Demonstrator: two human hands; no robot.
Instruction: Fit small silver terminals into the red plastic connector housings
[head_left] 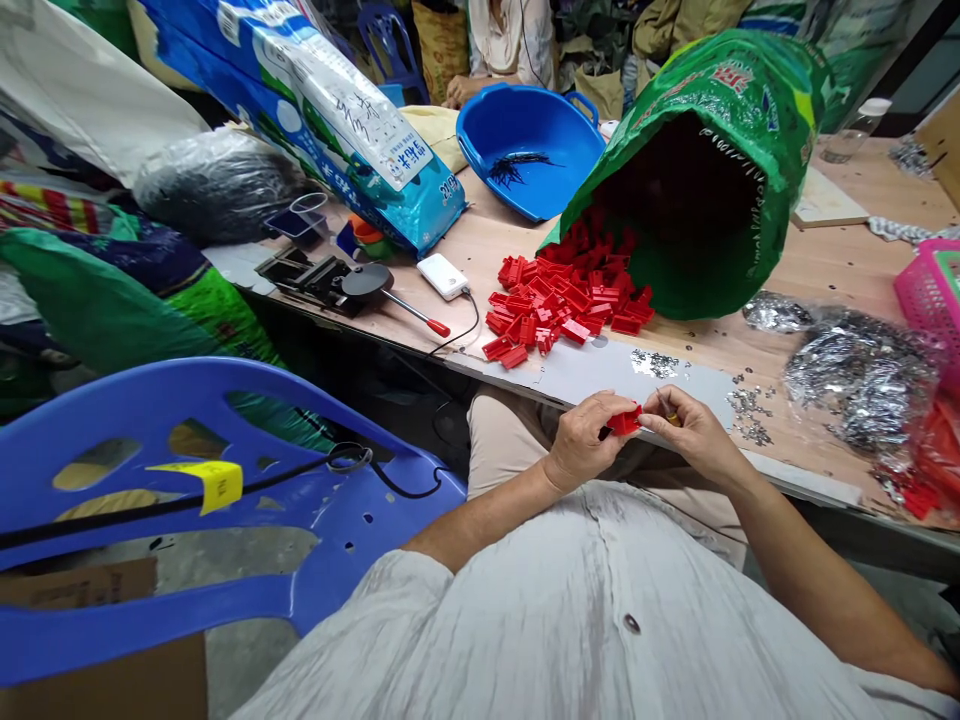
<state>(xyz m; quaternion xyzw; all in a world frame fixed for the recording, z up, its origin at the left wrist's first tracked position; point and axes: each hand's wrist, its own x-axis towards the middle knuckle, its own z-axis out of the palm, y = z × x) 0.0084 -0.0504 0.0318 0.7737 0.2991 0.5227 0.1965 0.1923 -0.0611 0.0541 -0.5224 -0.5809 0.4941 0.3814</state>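
My left hand (pixel 581 440) is closed around a small red plastic part (pixel 625 421), held just above my lap at the table's front edge. My right hand (pixel 694 428) pinches a thin, small yellowish tool or pin against that same part; what exactly it is stays too small to name. A pile of similar red plastic parts (pixel 559 305) spills from a green woven sack (pixel 705 150) lying on its side on the wooden table (pixel 825 270). Small silvery metal pieces (pixel 656 362) lie scattered close to my hands.
A blue basin (pixel 529 145) holds dark pieces at the back, with another person's arm behind it. Clear bags of shiny metal parts (pixel 862 375), a pink basket (pixel 934 290), a white power bank (pixel 442 275), a black hand press (pixel 330 280) and a blue chair (pixel 225 480) surround me.
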